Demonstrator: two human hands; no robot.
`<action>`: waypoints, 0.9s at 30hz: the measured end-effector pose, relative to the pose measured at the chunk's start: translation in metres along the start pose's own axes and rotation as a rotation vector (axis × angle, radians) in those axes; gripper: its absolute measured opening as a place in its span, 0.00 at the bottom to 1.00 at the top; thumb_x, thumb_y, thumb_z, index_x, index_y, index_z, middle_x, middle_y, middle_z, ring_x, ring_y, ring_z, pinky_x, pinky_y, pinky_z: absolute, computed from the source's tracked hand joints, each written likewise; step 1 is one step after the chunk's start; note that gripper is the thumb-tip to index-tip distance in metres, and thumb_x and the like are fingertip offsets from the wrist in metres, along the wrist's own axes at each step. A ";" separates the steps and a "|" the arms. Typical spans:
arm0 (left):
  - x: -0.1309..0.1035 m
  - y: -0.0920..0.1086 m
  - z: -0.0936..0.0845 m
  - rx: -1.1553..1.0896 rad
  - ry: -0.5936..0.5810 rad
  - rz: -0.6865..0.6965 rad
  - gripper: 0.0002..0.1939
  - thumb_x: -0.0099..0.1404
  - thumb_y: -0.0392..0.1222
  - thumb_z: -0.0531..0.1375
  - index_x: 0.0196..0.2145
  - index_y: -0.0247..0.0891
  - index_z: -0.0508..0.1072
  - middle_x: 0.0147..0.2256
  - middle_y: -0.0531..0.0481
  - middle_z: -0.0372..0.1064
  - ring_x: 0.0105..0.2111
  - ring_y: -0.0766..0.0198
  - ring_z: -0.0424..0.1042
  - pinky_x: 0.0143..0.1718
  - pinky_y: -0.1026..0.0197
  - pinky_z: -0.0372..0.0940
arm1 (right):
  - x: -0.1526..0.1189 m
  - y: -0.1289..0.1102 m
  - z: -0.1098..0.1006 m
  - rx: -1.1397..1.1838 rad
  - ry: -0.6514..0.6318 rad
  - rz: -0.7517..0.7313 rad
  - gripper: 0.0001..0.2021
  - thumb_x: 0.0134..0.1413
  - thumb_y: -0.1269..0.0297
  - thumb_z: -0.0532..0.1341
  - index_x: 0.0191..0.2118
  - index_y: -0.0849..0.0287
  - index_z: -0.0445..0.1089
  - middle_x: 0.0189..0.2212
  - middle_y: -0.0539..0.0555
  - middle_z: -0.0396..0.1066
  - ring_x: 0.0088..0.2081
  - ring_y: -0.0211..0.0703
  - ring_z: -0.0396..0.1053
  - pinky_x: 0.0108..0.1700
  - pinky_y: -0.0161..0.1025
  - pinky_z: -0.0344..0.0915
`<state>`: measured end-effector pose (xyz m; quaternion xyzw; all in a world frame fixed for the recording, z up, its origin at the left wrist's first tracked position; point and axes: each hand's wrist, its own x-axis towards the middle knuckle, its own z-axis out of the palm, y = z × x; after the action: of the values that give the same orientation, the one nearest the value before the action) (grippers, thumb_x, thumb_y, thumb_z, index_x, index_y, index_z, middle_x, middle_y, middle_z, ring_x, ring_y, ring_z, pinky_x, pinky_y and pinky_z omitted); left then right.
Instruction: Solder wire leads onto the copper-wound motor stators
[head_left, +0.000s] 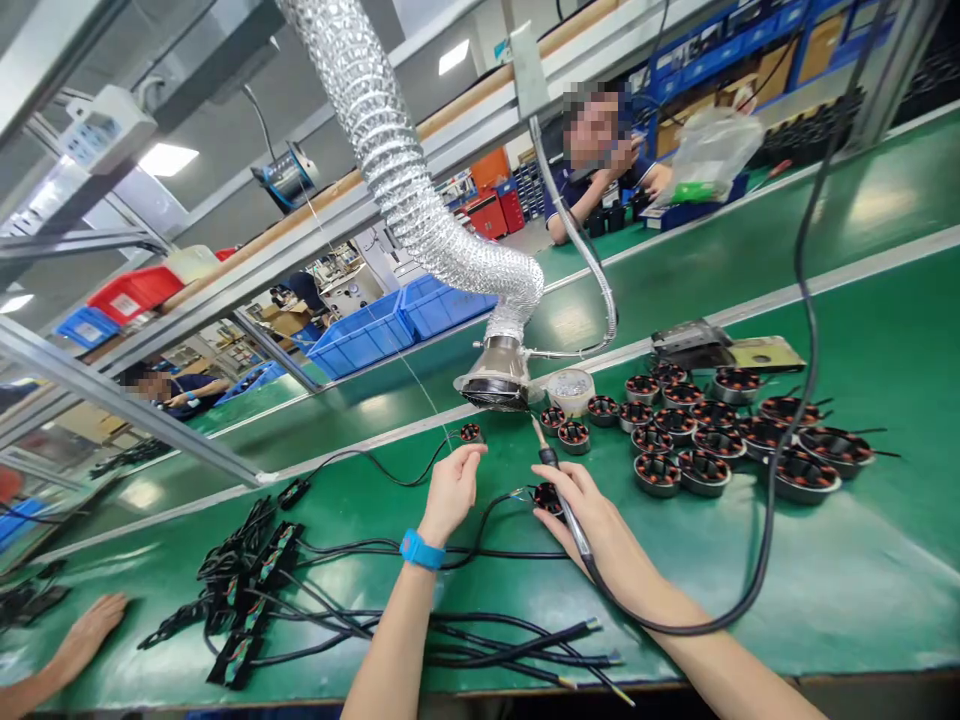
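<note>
My left hand (453,492), with a blue band at the wrist, is closed in a pinch on the thin solder wire (411,372), which runs down from a spool (287,178) overhead. Just beyond those fingers sits a small motor stator (471,432) with a black cable. In my right hand (600,525) is a soldering iron (550,457), its tip pointing up and away near the fume funnel (495,378). Another stator (548,498) lies at the right fingers, partly hidden by them; whether they grip it I cannot tell. Bare coloured wire ends of a black cable (487,520) lie close to it.
Many copper-wound stators (701,470) stand at the right, near a round tub (570,390). Circuit boards with black cables (255,590) lie at the left. A foil duct (420,200) hangs overhead. Another person's hand (96,625) rests at the far left; a co-worker (600,160) sits opposite.
</note>
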<state>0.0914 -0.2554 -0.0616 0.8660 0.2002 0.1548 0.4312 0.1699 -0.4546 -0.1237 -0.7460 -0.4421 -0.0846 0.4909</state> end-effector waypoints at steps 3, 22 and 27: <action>0.008 0.020 0.006 0.186 -0.120 0.155 0.20 0.71 0.46 0.49 0.51 0.39 0.75 0.19 0.56 0.65 0.20 0.68 0.63 0.27 0.66 0.57 | 0.001 -0.002 -0.002 0.016 0.012 -0.016 0.21 0.64 0.70 0.54 0.61 0.51 0.56 0.51 0.57 0.59 0.41 0.42 0.71 0.43 0.39 0.71; 0.047 0.026 0.005 -0.145 -0.942 -0.237 0.21 0.51 0.58 0.69 0.25 0.34 0.77 0.25 0.51 0.69 0.23 0.71 0.60 0.28 0.65 0.56 | 0.002 0.004 0.000 0.029 -0.033 -0.050 0.19 0.67 0.67 0.52 0.61 0.51 0.56 0.52 0.59 0.59 0.43 0.45 0.72 0.45 0.42 0.71; 0.041 0.017 0.006 -0.216 -0.840 -0.273 0.25 0.46 0.61 0.71 0.25 0.33 0.75 0.23 0.53 0.68 0.23 0.71 0.60 0.28 0.65 0.55 | 0.002 0.002 -0.002 0.036 -0.047 -0.036 0.18 0.67 0.66 0.52 0.61 0.52 0.56 0.52 0.59 0.59 0.43 0.45 0.72 0.45 0.42 0.71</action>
<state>0.1331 -0.2496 -0.0470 0.7695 0.1029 -0.2482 0.5793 0.1732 -0.4555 -0.1230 -0.7306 -0.4684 -0.0678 0.4922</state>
